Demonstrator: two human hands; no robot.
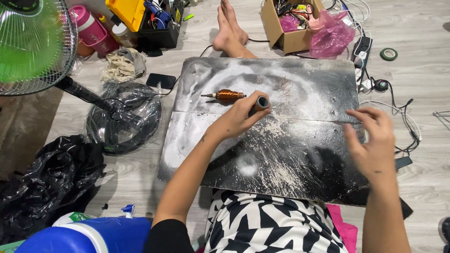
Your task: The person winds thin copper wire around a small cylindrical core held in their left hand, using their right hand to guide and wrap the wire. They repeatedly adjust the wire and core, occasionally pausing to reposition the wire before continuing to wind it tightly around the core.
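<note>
Open brown cardboard box (287,29) beside pink plastic bag (332,35), top right.

Both forearms are bare, the left arm (187,173) ending in a short black sleeve (168,236) beside the black-and-white patterned garment (267,225) over the lap; bare feet (228,28) show past it, a small dark mark on the left wrist

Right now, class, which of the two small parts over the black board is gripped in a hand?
The short grey tube, gripped in the left hand. The copper-wound rotor lies untouched on the board.
</note>
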